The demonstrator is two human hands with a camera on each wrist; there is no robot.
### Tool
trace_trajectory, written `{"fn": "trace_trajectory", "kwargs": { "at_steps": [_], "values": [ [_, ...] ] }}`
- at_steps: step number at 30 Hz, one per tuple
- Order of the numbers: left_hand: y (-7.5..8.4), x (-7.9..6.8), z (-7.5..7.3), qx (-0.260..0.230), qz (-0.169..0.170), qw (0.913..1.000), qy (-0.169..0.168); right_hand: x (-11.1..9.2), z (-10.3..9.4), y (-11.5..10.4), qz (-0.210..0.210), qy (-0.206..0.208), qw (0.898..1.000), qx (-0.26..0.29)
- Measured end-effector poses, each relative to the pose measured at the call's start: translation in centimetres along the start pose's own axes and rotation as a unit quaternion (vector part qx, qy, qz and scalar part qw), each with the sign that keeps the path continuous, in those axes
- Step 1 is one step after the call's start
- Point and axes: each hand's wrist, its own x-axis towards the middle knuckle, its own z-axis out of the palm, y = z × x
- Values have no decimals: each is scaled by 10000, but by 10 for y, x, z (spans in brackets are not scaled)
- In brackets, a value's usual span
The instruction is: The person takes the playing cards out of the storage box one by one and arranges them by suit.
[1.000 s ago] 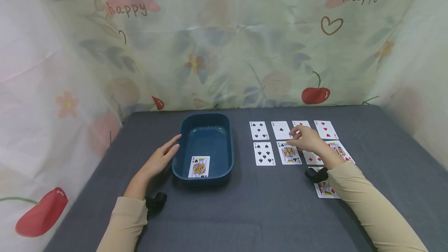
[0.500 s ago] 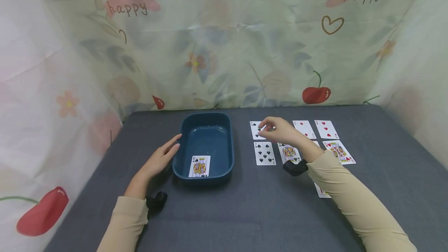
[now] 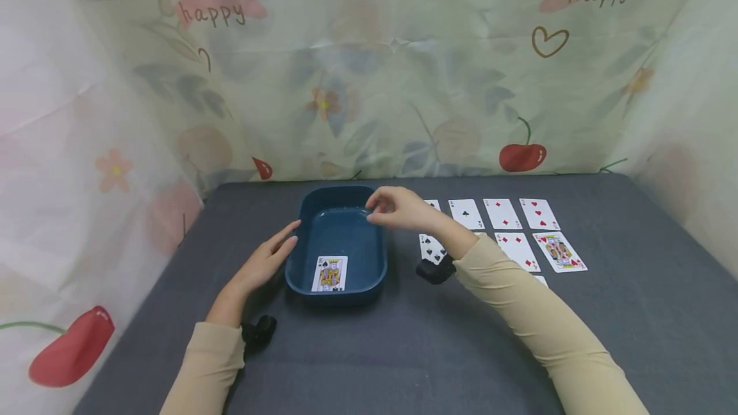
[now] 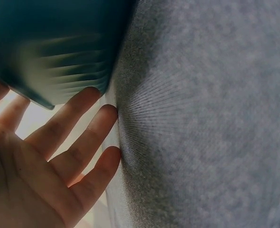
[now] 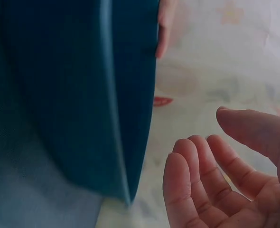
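Observation:
A dark blue plastic bin (image 3: 375,284) stands left of the cards, with a king of spades (image 3: 330,274) face up inside. My left hand (image 3: 262,268) rests its fingers against the bin's left side; the left wrist view shows the fingers spread and nearly straight beside the bin wall (image 4: 59,61). Over the bin's right rim hovers my right hand (image 3: 403,208). In the right wrist view its thumb is apart from the loosely bent fingers (image 5: 178,180), and no card shows between them. A seven of spades (image 3: 431,248) lies partly hidden under that arm.
Right of the bin, face-up cards lie in rows, among them an ace of clubs (image 3: 466,214), a two of diamonds (image 3: 503,214), a three of hearts (image 3: 539,214) and a king of hearts (image 3: 559,252). The right sleeve covers others. A patterned curtain (image 3: 392,82) hangs behind.
My right hand has moved left from above the cards to the bin's right rim, uncovering the ace of clubs and two of diamonds. The left hand and the bin have stayed put.

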Motion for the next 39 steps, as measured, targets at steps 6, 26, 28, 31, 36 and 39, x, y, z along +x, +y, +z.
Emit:
{"fn": "trace_trajectory", "kwargs": {
  "at_steps": [6, 26, 28, 31, 36, 39],
  "values": [
    [0, -1, -1, -7, -19, 10000, -13, 22, 16, -18, -72, -239, 9996, 98],
    [-2, -2, -3, -122, 61, 9997, -184, 79, 70, -23, 757, -1047, 9914, -182],
    [-1, -2, -3, -113, 88, 9998, -167, 81, 73, -22, 812, -1147, 9897, -263],
    [8, -7, -5, -150, 75, 9997, -174, 82, 77, -20, 838, -1310, 9872, -346],
    [7, -6, -3, -211, 85, 9996, -175, 82, 84, -18, 912, -1439, 9838, -564],
    [-1, -1, -1, -192, 123, 9996, -155, 82, 89, -15, 925, -1465, 9819, -769]
  ]
}}
